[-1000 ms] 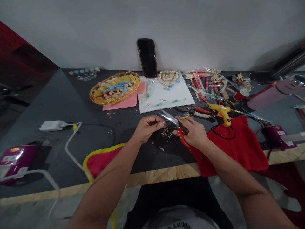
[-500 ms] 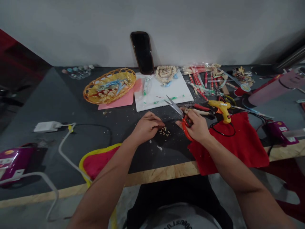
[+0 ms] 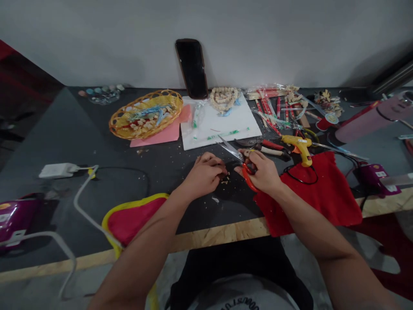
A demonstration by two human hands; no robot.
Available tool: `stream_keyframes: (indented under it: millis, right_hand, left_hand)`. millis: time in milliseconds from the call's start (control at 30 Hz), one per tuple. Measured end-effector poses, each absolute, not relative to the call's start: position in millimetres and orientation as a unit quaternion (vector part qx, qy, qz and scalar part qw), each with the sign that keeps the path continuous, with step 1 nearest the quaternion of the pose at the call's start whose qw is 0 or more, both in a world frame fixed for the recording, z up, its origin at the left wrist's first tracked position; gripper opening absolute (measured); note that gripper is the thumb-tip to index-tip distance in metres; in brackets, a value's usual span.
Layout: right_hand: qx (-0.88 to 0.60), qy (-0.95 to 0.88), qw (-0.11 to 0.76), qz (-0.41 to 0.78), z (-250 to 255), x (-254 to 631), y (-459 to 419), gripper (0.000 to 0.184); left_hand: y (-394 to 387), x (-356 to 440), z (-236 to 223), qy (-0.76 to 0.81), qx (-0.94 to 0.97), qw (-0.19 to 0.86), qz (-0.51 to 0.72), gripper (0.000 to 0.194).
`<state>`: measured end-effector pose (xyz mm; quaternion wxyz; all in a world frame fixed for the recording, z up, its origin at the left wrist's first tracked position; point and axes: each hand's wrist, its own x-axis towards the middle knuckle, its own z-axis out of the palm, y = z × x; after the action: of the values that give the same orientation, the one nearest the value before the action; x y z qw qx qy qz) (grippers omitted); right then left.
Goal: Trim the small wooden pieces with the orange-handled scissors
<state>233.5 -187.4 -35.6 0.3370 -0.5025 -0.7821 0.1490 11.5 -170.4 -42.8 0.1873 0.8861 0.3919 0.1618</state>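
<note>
In my right hand (image 3: 262, 171) is a pair of scissors (image 3: 248, 172) with red-orange handles; its blades point up and to the left, slightly parted. My left hand (image 3: 206, 172) is over the dark tabletop with its fingers bent down and together, beside a small pile of short pale pieces (image 3: 226, 178). Part of that pile is hidden behind the fingers, and I cannot make out whether they pinch a piece. A white board (image 3: 190, 140) lies behind both hands, bearing a string of pale beads (image 3: 225, 100) and green-marked plastic wrappers.
A wicker basket (image 3: 112, 129) holds blue and pale bits. A phone (image 3: 192, 69) leans against the wall. To the right are pruning shears (image 3: 271, 146), a yellow glue gun (image 3: 300, 147), a red cloth (image 3: 322, 198) and a pink bottle (image 3: 364, 122). A white charger (image 3: 58, 170) lies left.
My left hand has moved slightly right, over the pile, covering more of it. My right hand and the scissors have shifted a little to the left.
</note>
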Motion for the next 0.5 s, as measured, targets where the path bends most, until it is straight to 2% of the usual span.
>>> stream_keyframes:
  millis: [500]
  right_hand:
    - [-0.499, -0.784, 0.336, 0.157, -38.9, 234.6, -186.3, 0.043]
  left_hand:
    - [-169.6, 8.1, -40.1, 0.404, 0.884, 0.186, 0.141, 0.029]
